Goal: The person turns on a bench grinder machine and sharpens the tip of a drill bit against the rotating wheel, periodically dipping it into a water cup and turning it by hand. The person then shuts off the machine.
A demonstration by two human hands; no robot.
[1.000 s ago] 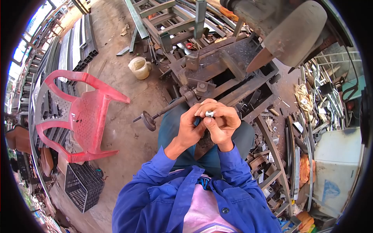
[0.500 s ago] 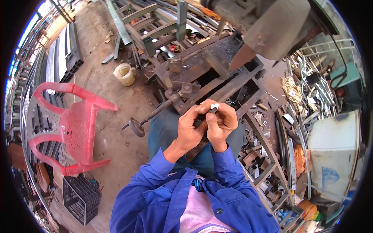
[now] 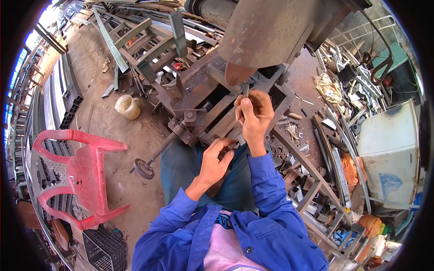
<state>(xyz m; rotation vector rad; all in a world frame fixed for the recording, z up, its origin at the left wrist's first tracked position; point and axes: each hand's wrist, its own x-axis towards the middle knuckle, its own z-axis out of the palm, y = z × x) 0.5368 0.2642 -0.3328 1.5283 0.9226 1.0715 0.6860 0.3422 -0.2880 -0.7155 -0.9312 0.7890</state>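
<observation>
My right hand (image 3: 255,113) is raised close to the reddish-brown cutting disc (image 3: 237,75), which shows beneath its metal guard (image 3: 266,34). Between its thumb and fingers is a small dark metal piece (image 3: 246,89), its exact kind unclear. Lower down, my left hand (image 3: 215,161) is by the front edge of the machine's steel bed (image 3: 221,119), over my lap. Its thumb stands apart from the fingers and no object shows in it; the fingertips are partly hard to make out. A clamp screw with a handwheel (image 3: 143,169) sticks out to the left of that hand.
A red plastic chair (image 3: 86,176) and a black crate (image 3: 106,250) stand at left. A whitish container (image 3: 128,107) is on the floor beyond. Steel tubes (image 3: 68,92) lie at far left, a metal frame (image 3: 316,185) and scrap at right.
My hands, held together before, are now apart. The right has gone forward to the disc with the small piece; the left has dropped lower. The camera view has shifted, bringing the guard nearer.
</observation>
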